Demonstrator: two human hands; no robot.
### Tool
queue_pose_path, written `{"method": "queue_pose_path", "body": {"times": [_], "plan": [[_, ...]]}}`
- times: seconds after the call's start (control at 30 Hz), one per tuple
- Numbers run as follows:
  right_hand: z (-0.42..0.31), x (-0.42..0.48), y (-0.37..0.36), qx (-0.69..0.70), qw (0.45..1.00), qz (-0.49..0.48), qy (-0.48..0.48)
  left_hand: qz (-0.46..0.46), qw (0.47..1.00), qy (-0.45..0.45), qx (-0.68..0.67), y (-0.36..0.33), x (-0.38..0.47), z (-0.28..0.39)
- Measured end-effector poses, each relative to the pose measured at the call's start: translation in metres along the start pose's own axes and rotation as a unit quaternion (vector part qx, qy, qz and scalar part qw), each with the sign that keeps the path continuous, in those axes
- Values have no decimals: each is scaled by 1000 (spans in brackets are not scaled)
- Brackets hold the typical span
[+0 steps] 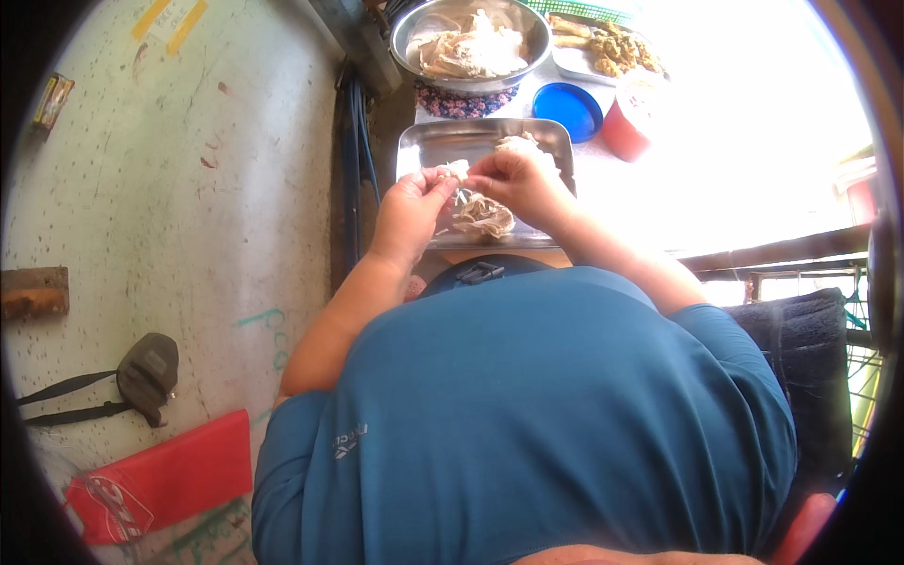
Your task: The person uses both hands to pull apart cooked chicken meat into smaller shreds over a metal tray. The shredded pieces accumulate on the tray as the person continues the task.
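Over a rectangular metal tray [487, 128], my left hand [417, 205] pinches a small pale piece of what looks like shredded meat [455, 169] between thumb and fingers. My right hand [519, 183] has its fingertips at the right side of the same piece, apparently gripping it too. Below them in the tray lies a loose pile of pale shreds [486, 215]. Another pale lump [520, 143] rests at the tray's back right, partly behind my right hand.
Behind the tray, a round metal bowl [540, 53] of pale pieces stands on a floral mat [462, 102]. A blue lid [567, 111], a red container [625, 127] and a plate with yellowish food [620, 51] sit to its right. A speckled wall [233, 176] is at left.
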State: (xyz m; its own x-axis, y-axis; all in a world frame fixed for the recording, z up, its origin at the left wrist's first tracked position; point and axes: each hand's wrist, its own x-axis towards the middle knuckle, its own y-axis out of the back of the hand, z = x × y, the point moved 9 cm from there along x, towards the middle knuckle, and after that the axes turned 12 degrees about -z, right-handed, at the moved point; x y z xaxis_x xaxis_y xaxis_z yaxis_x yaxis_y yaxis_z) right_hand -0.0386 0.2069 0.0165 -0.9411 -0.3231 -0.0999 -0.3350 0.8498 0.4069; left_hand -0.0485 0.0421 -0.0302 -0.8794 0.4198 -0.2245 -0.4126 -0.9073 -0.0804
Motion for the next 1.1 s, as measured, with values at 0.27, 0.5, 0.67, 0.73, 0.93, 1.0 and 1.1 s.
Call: {"method": "queue_pose_path", "body": {"times": [0.27,0.5,0.67,0.73,0.93,1.0,1.1], "plan": [[12,-2,-12,55,998,2,-5,-36,997,25,63,-9,0,5],[-5,-3,3,-52,993,94,52,-59,996,4,68,-1,11,5],[-6,-4,-3,-37,997,62,29,-85,996,-24,34,-8,13,8],[-6,-5,-2,-49,995,81,30,-78,995,-30,62,-7,10,10],[7,-4,-17,28,1000,13,-5,-118,993,-6,31,-6,14,-8],[13,-5,-23,160,986,-35,-36,-60,993,2,107,1,14,-7],[19,-1,-15,136,991,13,-17,-45,997,-3,71,-1,11,0]]}}
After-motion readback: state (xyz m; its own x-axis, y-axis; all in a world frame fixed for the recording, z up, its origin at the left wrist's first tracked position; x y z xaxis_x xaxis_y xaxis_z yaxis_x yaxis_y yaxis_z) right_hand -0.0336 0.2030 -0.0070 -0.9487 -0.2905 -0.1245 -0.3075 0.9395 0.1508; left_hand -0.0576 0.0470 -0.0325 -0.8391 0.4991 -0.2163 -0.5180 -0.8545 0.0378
